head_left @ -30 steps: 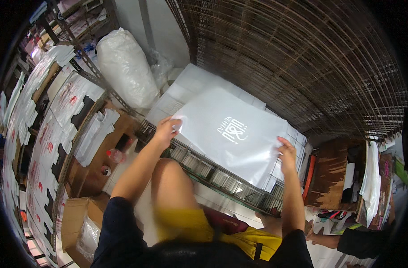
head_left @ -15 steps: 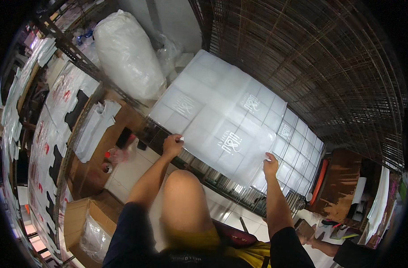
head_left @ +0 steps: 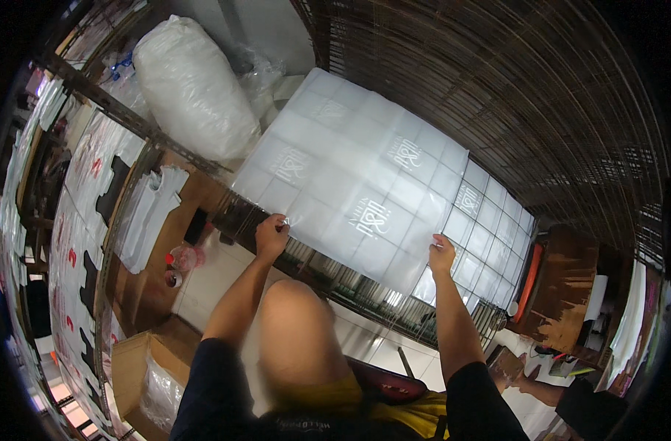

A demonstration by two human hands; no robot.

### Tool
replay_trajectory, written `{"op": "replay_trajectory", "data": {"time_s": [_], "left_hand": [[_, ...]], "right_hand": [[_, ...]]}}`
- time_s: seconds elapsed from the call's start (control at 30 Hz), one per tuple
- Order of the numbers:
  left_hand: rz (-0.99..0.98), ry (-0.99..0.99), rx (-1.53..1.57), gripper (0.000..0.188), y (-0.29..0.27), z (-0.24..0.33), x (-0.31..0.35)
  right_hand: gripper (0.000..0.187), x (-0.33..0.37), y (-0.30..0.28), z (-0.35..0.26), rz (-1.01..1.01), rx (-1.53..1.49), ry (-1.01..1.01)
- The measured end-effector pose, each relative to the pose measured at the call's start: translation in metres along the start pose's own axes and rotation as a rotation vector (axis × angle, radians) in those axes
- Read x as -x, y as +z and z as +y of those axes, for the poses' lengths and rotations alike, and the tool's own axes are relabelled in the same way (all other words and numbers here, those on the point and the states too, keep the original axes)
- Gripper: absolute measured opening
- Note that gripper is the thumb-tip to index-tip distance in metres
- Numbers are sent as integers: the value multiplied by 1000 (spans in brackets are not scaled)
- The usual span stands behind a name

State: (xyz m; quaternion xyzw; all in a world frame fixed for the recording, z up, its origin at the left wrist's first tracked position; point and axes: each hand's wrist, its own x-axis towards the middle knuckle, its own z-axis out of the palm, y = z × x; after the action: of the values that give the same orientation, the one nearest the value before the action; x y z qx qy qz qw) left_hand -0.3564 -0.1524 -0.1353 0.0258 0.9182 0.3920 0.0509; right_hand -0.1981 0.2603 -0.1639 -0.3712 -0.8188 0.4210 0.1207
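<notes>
A translucent frosted plastic bag with white printing lies spread over a wire rack shelf, whose grid shows through it. My left hand pinches the bag's near edge toward its left side. On the bag's near right side, my right hand is closed with thumb and fingertips together at the edge. Another printed frosted bag lies flat to the right on the same rack, partly beneath or beside the first; which, I cannot tell.
Raised wire racks lean up behind the shelf. A large stuffed white plastic sack stands at the far left. Left of me are printed sheets on racks and an open cardboard box. Another person's hand shows at lower right.
The bag has settled flatter on the rack, with more grid lines showing through. Both hands stay at its edge, the left one slightly farther left in view. The whole view has shifted a little.
</notes>
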Motion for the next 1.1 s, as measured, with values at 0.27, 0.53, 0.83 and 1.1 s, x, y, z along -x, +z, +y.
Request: {"op": "replay_trajectory", "data": {"time_s": [0.27, 0.53, 0.83, 1.1], "left_hand": [[-33, -72, -16, 24, 4, 1, -5], [15, -5, -5, 24, 10, 4, -12], [-14, -20, -48, 21, 8, 14, -17], [21, 56, 2, 21, 11, 5, -18]], "right_hand": [[25, -2, 0, 3, 26, 45, 43], [23, -7, 2, 5, 98, 165, -4], [20, -4, 4, 4, 121, 145, 9], [18, -2, 4, -3, 129, 155, -9]]}}
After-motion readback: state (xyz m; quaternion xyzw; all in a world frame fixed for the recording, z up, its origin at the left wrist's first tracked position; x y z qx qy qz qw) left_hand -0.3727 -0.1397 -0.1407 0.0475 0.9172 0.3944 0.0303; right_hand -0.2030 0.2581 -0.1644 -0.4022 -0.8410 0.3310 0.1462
